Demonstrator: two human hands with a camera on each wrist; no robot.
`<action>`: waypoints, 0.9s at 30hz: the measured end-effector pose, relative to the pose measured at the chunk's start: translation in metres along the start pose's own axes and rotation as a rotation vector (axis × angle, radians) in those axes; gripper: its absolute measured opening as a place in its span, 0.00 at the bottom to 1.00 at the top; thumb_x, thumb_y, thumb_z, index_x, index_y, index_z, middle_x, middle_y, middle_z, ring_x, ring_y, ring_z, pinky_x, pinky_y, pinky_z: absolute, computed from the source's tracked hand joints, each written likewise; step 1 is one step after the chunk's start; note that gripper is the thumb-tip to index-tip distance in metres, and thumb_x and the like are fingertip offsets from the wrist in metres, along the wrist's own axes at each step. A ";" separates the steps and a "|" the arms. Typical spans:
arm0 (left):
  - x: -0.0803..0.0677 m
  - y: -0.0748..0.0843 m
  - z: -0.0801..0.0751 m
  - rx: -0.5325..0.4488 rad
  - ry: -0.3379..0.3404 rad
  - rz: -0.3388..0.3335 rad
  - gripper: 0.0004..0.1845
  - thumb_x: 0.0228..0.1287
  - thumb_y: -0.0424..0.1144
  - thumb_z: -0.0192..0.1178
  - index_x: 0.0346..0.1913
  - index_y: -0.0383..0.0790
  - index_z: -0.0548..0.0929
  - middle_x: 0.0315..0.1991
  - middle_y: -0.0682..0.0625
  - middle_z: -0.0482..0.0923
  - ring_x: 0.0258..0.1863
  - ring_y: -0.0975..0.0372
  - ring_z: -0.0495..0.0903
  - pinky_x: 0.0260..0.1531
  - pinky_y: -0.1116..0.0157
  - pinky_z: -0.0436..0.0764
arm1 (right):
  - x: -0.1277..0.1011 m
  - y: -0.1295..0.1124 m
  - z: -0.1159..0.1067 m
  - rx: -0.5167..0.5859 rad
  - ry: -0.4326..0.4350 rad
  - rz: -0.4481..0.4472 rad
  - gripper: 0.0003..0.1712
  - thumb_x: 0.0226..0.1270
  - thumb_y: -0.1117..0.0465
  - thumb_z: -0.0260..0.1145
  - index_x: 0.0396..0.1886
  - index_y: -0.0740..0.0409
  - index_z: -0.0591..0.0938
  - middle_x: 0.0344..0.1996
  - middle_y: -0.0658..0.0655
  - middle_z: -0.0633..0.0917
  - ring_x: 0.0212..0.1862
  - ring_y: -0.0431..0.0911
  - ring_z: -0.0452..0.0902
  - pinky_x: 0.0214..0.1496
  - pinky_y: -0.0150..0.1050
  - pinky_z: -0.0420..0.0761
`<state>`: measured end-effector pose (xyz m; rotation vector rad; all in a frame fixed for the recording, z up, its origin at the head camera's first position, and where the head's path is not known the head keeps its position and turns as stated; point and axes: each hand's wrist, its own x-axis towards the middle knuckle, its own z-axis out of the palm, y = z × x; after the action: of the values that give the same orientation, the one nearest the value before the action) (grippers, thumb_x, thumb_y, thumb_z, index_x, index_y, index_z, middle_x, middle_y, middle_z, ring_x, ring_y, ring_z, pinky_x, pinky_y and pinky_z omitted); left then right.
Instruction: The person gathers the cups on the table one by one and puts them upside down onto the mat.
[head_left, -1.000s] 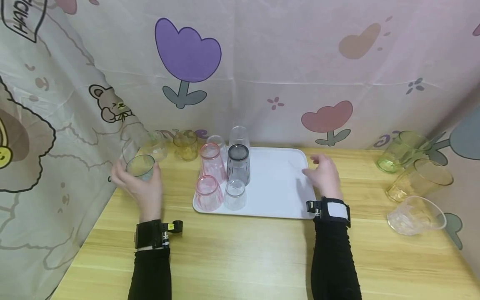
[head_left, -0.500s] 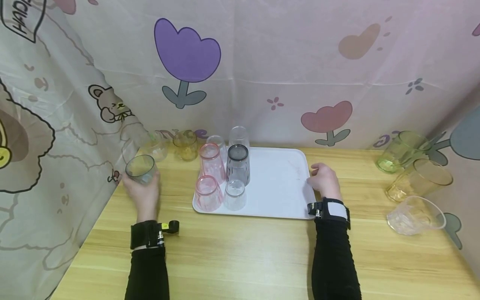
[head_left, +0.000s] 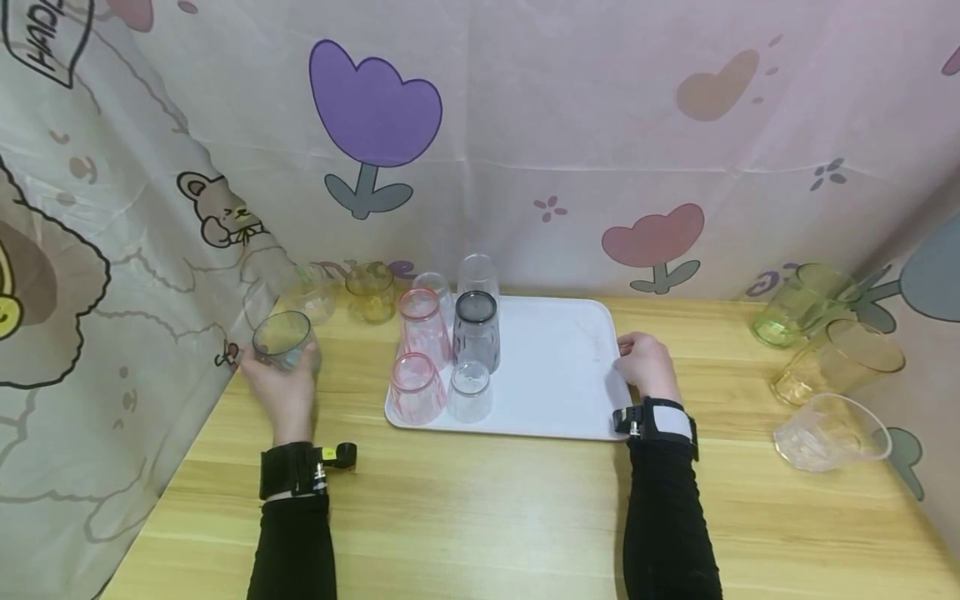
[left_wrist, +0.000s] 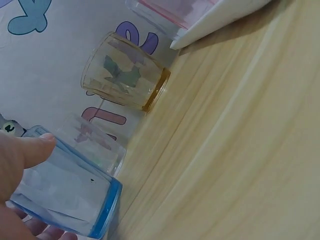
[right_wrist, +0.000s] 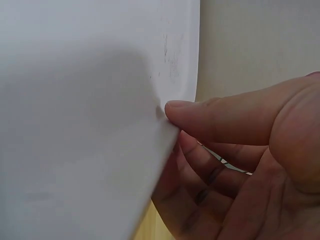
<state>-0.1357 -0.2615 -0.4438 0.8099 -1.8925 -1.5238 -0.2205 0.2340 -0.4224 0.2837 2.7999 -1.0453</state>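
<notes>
Blue-tinted plastic in the left hand: the fingers wrap the blue cup, thumb laid along its wall in the left wrist view, mouth up, low at the left edge of the wooden table, right by the curtain. A second ago that cup sat a touch higher and the hand nearer the tray; now the arm has slid left and settled, and the last half second brings almost no change there.

Over to the right hand. It was spread loosely over the tray's right side a second ago, fingers hovering. Now it has pulled back to the rim, and the right wrist view shows it plainly: thumb on top of the white tray, fingers curled beneath, pinching the right edge.

On the tray's left part, nothing has moved: two pink cups upside down, a grey cup beside them, a small clear cup in front, and more clear ones behind. A yellow cup and another clear cup stand inverted near the curtain, just beyond the blue one. Far right, a green cup, an amber cup and a clear glass lie on their sides, well apart from both hands.
</notes>
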 end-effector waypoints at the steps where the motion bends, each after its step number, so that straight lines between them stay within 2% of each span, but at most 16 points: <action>1: 0.000 0.000 0.000 -0.005 0.000 -0.003 0.49 0.67 0.43 0.71 0.81 0.40 0.50 0.80 0.43 0.51 0.80 0.55 0.52 0.80 0.63 0.50 | 0.000 0.000 0.000 0.000 -0.001 0.000 0.29 0.62 0.75 0.60 0.66 0.72 0.76 0.53 0.70 0.81 0.49 0.60 0.75 0.48 0.47 0.78; 5: -0.002 0.002 0.000 -0.042 0.008 -0.013 0.49 0.67 0.44 0.71 0.80 0.41 0.51 0.79 0.43 0.52 0.78 0.56 0.53 0.79 0.62 0.51 | -0.001 0.000 0.001 0.003 -0.001 -0.001 0.29 0.63 0.75 0.60 0.66 0.72 0.76 0.52 0.69 0.81 0.49 0.60 0.75 0.46 0.46 0.77; 9: -0.005 0.009 0.001 -0.097 0.008 -0.048 0.49 0.66 0.49 0.72 0.80 0.44 0.52 0.78 0.44 0.54 0.76 0.56 0.57 0.78 0.58 0.58 | -0.002 -0.001 0.002 0.009 -0.005 -0.001 0.28 0.64 0.75 0.60 0.66 0.72 0.76 0.52 0.69 0.80 0.49 0.60 0.75 0.46 0.46 0.77; 13: -0.009 0.019 0.004 -0.196 0.017 -0.096 0.41 0.64 0.51 0.73 0.71 0.48 0.59 0.74 0.47 0.58 0.72 0.56 0.62 0.72 0.58 0.68 | -0.001 0.000 0.003 0.009 -0.006 0.002 0.28 0.65 0.74 0.60 0.66 0.72 0.76 0.53 0.70 0.80 0.49 0.60 0.75 0.47 0.46 0.78; 16: -0.012 0.026 0.007 -0.284 0.009 -0.132 0.37 0.63 0.52 0.74 0.65 0.50 0.60 0.70 0.50 0.60 0.68 0.58 0.66 0.67 0.62 0.73 | -0.001 0.001 0.004 0.006 -0.005 0.006 0.28 0.65 0.74 0.60 0.66 0.72 0.76 0.52 0.69 0.80 0.49 0.60 0.75 0.47 0.46 0.78; 19: -0.018 0.034 0.010 -0.355 -0.019 -0.159 0.36 0.64 0.53 0.73 0.63 0.51 0.60 0.69 0.50 0.60 0.64 0.60 0.68 0.65 0.62 0.74 | -0.002 0.001 0.003 -0.003 0.000 0.007 0.28 0.66 0.73 0.60 0.66 0.72 0.76 0.53 0.70 0.80 0.49 0.60 0.75 0.48 0.47 0.78; 22: -0.023 0.040 0.014 -0.433 -0.056 -0.141 0.32 0.67 0.52 0.70 0.62 0.50 0.60 0.68 0.49 0.62 0.61 0.62 0.69 0.66 0.62 0.73 | -0.002 -0.001 0.002 -0.011 0.006 0.006 0.28 0.67 0.70 0.60 0.67 0.72 0.75 0.56 0.71 0.80 0.51 0.61 0.76 0.51 0.50 0.79; 27: -0.029 0.048 0.022 -0.651 -0.165 -0.091 0.25 0.73 0.47 0.66 0.60 0.45 0.63 0.58 0.50 0.68 0.55 0.61 0.74 0.66 0.61 0.75 | -0.004 -0.004 0.000 -0.004 0.005 0.007 0.28 0.72 0.65 0.61 0.70 0.71 0.73 0.59 0.72 0.79 0.53 0.62 0.77 0.52 0.52 0.80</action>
<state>-0.1380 -0.2181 -0.4020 0.4813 -1.3262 -2.1434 -0.2180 0.2305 -0.4189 0.2962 2.8029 -1.0382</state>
